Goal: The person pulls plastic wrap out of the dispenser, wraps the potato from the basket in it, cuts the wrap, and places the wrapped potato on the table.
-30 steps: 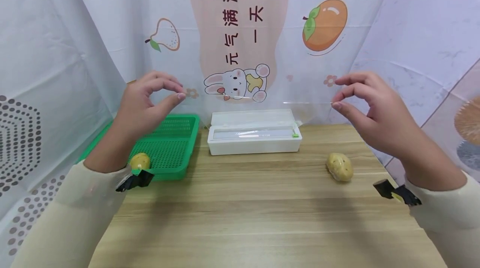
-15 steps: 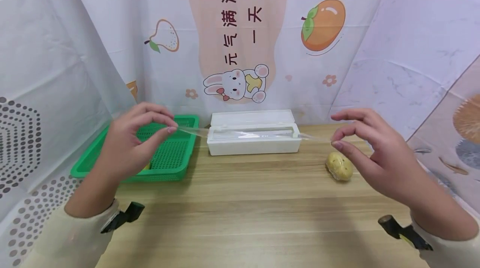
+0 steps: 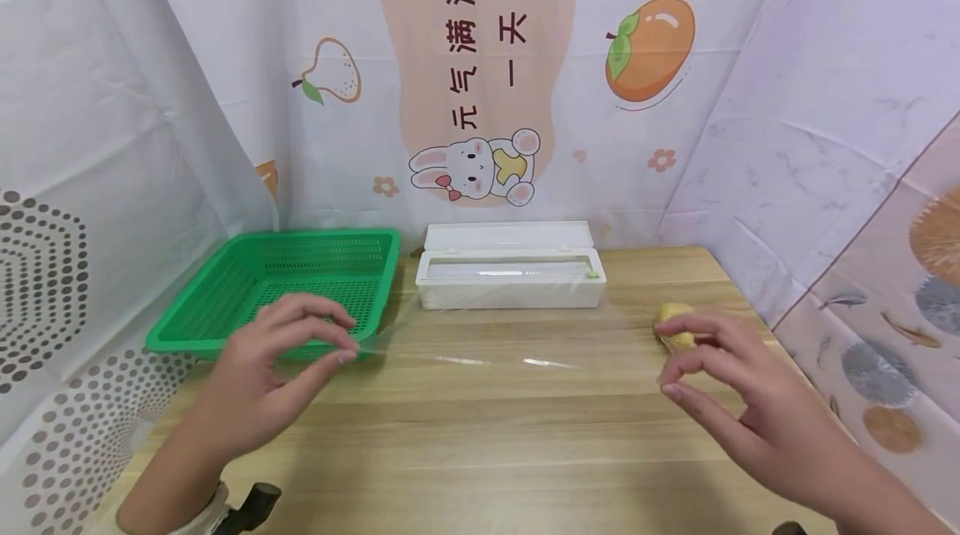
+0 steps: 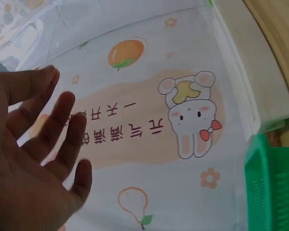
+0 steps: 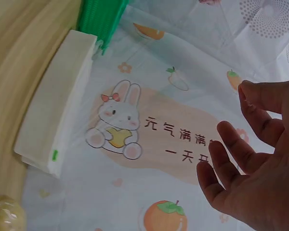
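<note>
A clear sheet of cling film (image 3: 495, 362) stretches between my two hands over the table, in front of the white box. My left hand (image 3: 281, 385) pinches its left end between thumb and index finger, close to the basket's front right corner. On the other side my right hand (image 3: 742, 406) pinches the right end the same way, its other fingers loosely bent. Just behind that hand sits a yellow potato (image 3: 677, 312), partly covered by the fingers. Both wrist views show thumb and index tip meeting, with the film barely visible there.
A white cling film dispenser (image 3: 510, 295) with its lid raised stands at the back, a green slider (image 3: 592, 274) at its right end. The green perforated basket (image 3: 187, 346) stands at left. A printed curtain (image 3: 337, 160) hangs behind the wooden table (image 3: 480, 468).
Both hands have come down and closer to me, bringing the stretched film from before the curtain to low over the table. The basket's potato, visible earlier, is out of sight.
</note>
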